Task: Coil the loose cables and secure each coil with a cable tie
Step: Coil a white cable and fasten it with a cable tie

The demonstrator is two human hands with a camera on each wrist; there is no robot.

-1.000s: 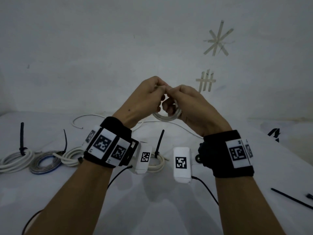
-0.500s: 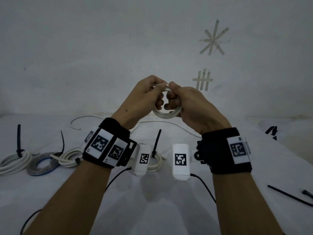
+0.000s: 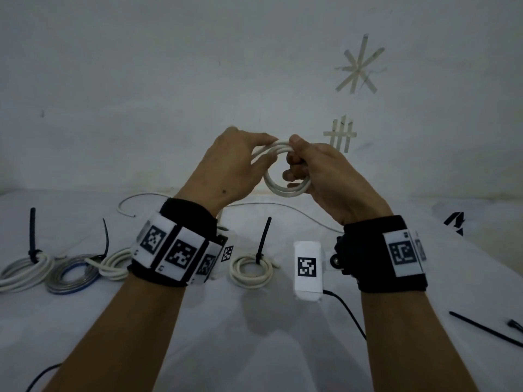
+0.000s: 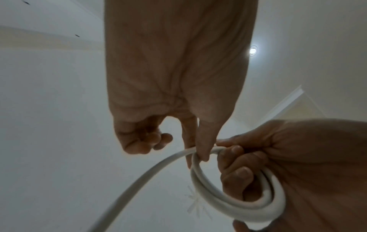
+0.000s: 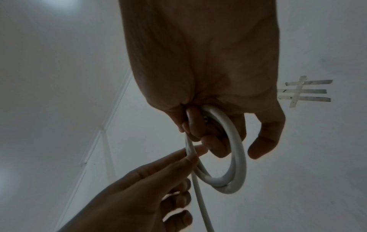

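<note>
A white cable coil [image 3: 285, 188] [image 4: 234, 202] [image 5: 236, 158] of a few loops hangs in the air in front of the wall. My right hand [image 3: 308, 162] [image 5: 210, 138] grips it, fingers curled through the ring. My left hand [image 3: 254, 154] [image 4: 198, 155] pinches the cable between thumb and forefinger at the coil's top left. The loose tail [image 4: 139, 177] [image 5: 200, 202] runs down from that pinch to the table [image 3: 254, 335]. A stretch of white cable [image 3: 283, 206] lies on the table behind.
Several tied coils with black ties sit in a row: white [image 3: 22, 270], grey-blue [image 3: 72, 274], white [image 3: 114, 263], white [image 3: 250, 268]. Loose black cable ties [image 3: 486, 328] lie at the right. Tape marks [image 3: 358, 66] are on the wall.
The hands have drawn slightly apart and the coil shows more fully. My left hand has slid to the coil's upper left, laying the cable along the ring.
</note>
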